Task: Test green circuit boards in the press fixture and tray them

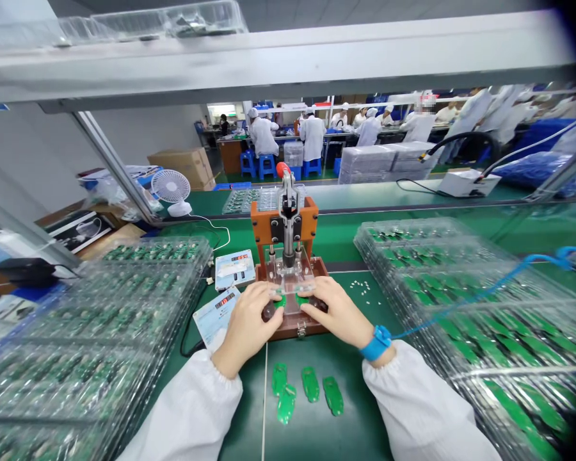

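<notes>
In the head view a toggle-clamp press (pixel 288 230) with an orange frame and red-tipped lever stands upright before me. At the left of its brown base, my left hand (pixel 252 317) is closed, thumb and fingers around the edge of a small green circuit board (pixel 280 301). My right hand (pixel 340 310), wearing a blue wrist strap (pixel 377 344), pinches likewise at another green board (pixel 301 299) on the right. A clear plate (pixel 290 285) sits just above both boards, and my fingers partly hide them. Several loose green boards (pixel 310 384) lie on the green mat nearer to me.
Stacked clear trays of boards flank me, left (pixel 139 307) and right (pixel 441 282). Two display boxes (pixel 235 269) stand left of the press. Tiny white pieces (pixel 360 288) lie on the right. A shelf (pixel 288 57) crosses above; a blue cord (pixel 484 291) runs right. People work beyond.
</notes>
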The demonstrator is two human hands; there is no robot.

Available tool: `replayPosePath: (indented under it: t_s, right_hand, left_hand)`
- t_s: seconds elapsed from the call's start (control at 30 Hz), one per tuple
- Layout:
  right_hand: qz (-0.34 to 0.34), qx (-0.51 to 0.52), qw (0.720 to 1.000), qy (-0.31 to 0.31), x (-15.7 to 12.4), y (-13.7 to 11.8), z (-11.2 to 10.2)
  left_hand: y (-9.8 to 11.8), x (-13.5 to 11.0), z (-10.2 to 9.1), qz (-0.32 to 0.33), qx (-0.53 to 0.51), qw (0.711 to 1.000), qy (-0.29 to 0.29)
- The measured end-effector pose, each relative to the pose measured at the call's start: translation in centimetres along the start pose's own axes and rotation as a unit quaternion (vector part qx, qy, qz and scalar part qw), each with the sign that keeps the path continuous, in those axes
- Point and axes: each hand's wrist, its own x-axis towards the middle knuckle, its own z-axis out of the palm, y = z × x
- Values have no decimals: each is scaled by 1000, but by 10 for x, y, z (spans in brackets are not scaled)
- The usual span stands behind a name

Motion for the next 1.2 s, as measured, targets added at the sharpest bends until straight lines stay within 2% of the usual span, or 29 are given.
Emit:
replayPosePath:
  t_s: [0.1,0.17,0.23,0.3,0.37,0.47,0.53,0.6,0.73,0.8,0.83,0.9,0.97,1.03,1.13,1.2]
  right_hand:
    - [-3,12,1000,17,-2,-2,3]
    - [-5,25,999,37,-2,-2,2]
    - [4,39,996,86,2,-2,-5]
    - [27,53,985,164,11,-6,-18]
    - [43,71,968,238,28,-15,-35]
    - [18,99,955,280,70,-40,-61]
    - [-30,121,953,276,104,-58,-73]
    - [-35,140,957,253,141,-70,-81]
    - [93,196,967,133,203,-77,-87]
    - [102,244,959,103,217,-84,-90]
    - [84,268,954,104,217,-90,-91]
    - [5,284,950,126,205,-107,-94]
    - [-87,241,953,162,178,-126,-92]
    - [-136,172,954,207,143,-139,-85]
    - [-183,62,946,261,97,-141,-65]
    - [-204,9,937,284,79,-134,-52]
  left_hand:
    - [-2,-2,3,0,0,1000,1]
    - [-1,-6,2,5,10,1000,22]
    - [5,-12,2,13,17,997,69]
    - [15,-19,3,48,3,994,102]
    - [27,-26,8,124,-16,989,80]
    - [40,-32,21,244,-1,969,-33]
    - [41,-35,29,271,30,956,-110]
    - [38,-36,34,269,54,949,-155]
    - [30,-38,34,264,63,947,-172]
    - [29,-38,34,263,64,948,-170]
    - [29,-39,34,264,65,947,-171]
    - [28,-39,34,264,67,946,-176]
    - [28,-39,36,264,67,945,-179]
    - [28,-40,37,264,66,946,-174]
    - [26,-41,39,264,66,947,-169]
    - [26,-42,40,263,68,948,-168]
